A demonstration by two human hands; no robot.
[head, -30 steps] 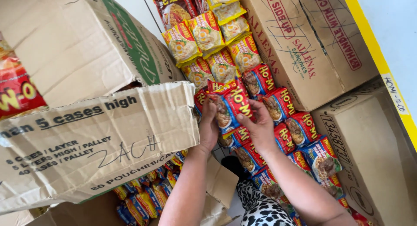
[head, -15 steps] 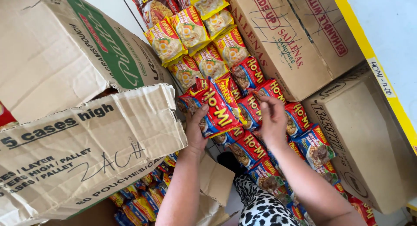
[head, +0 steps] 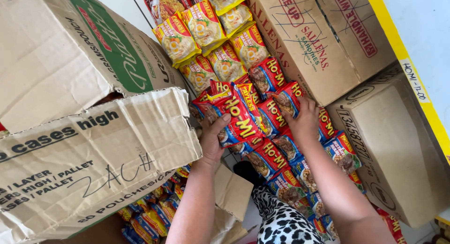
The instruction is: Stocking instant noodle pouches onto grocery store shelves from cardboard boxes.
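Now, both hands up among the noodles. Left hand [head: 213, 143] clamped on a red-and-blue noodle packet [head: 236, 122], thumb pressed across its front, packet tilted and lifted a little off the row. Right hand [head: 303, 119] spread flat over neighbouring red packets [head: 286, 101] at about two o'clock from the left, fingers gripping the top edge of one. More red packets [head: 281, 178] running in a slanted line down toward five o'clock, under the right forearm. Up at twelve o'clock, a cluster of yellow noodle packets [head: 201, 30], overlapping. Torn cardboard flap [head: 93, 159] looming at nine o'clock, edge just beside the left wrist, part of a big open carton [head: 56, 51]. Brown sealed cartons [head: 309, 42] at one o'clock, another carton [head: 398, 150] at three. Spotted black-and-white fabric [head: 281, 223] at six o'clock, low between the arms.
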